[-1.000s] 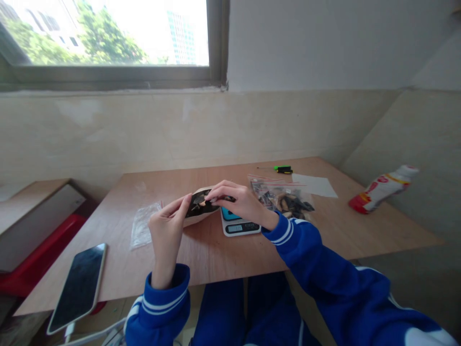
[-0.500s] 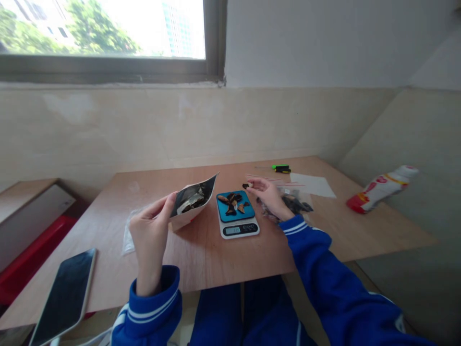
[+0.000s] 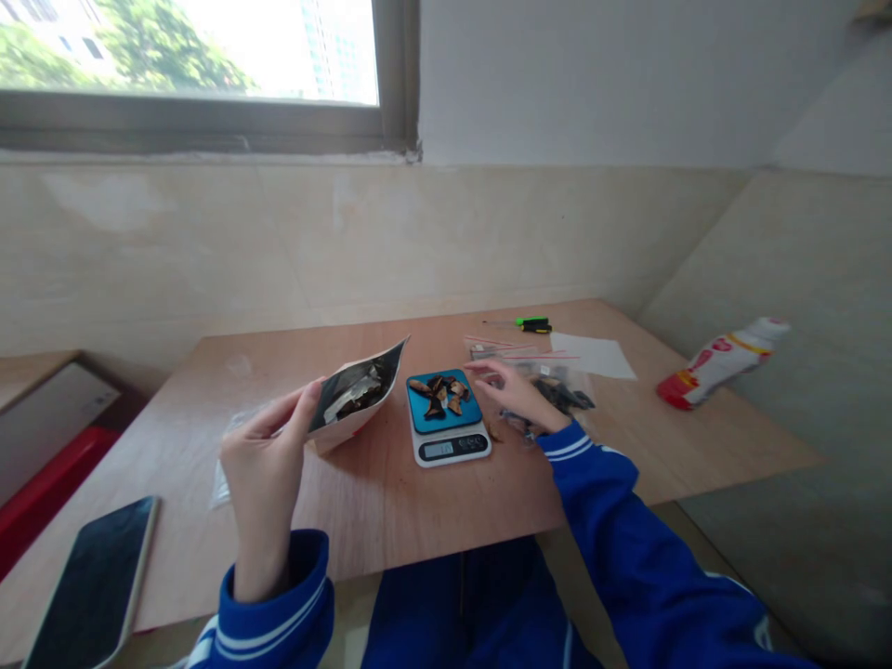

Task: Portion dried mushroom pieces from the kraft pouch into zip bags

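My left hand [image 3: 268,455] pinches the edge of a paper pouch [image 3: 362,413] with a dark lining, tilted with its mouth open. Dark dried pieces and a shiny silvery packet show inside it. To its right, a white kitchen scale [image 3: 456,451] with a blue top carries several dark brown dried pieces [image 3: 442,395]. The scale's display is lit, but I cannot read its digits surely. My right hand [image 3: 519,395] hovers just right of the blue top, fingers apart with nothing visible between them. Under and beyond it lie clear zip bags [image 3: 575,381] holding dark pieces.
Screwdrivers [image 3: 533,323] and a white paper sheet [image 3: 596,356] lie at the back right. A red-and-white bottle [image 3: 721,362] stands at the right. At the front left rests a phone [image 3: 90,585]; a clear plastic bag [image 3: 221,478] lies behind my left hand.
The dark piece that was in my right fingers is out of them, and the hand has moved slightly down, its fingers loosened. My left hand still holds the pouch. The view has shifted slightly.
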Demonstrator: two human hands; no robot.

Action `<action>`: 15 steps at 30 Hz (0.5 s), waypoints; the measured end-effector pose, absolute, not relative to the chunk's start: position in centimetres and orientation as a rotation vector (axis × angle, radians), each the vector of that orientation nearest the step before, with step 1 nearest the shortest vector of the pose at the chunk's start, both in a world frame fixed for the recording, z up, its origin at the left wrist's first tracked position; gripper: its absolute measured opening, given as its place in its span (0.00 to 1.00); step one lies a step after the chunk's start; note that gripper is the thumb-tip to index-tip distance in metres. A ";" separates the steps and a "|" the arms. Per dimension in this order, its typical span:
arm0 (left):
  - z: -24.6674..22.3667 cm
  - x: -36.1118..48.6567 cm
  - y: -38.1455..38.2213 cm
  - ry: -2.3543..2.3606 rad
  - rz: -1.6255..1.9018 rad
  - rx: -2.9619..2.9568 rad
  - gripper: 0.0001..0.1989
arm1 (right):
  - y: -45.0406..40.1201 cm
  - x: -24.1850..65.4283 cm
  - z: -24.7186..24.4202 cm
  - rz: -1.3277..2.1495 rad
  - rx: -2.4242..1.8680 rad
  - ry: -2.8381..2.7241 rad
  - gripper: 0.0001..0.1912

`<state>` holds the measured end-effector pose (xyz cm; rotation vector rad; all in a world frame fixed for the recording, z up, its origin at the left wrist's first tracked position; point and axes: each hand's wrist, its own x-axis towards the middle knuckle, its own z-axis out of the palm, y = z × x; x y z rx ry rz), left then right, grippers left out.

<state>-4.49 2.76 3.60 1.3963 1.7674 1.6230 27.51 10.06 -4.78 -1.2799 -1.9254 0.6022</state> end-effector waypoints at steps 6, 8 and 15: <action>3.5 -4.5 2.5 1.770 1.614 1.409 0.14 | 5.3 28.4 -5.7 0.194 -1.575 -2.322 0.08; 3.5 -4.5 2.5 1.777 1.608 1.437 0.14 | 4.3 27.9 -6.5 -0.005 -1.646 -2.424 0.06; 3.4 -4.6 2.2 1.778 1.601 1.454 0.13 | 3.9 27.0 -7.1 -0.213 -1.772 -2.443 0.07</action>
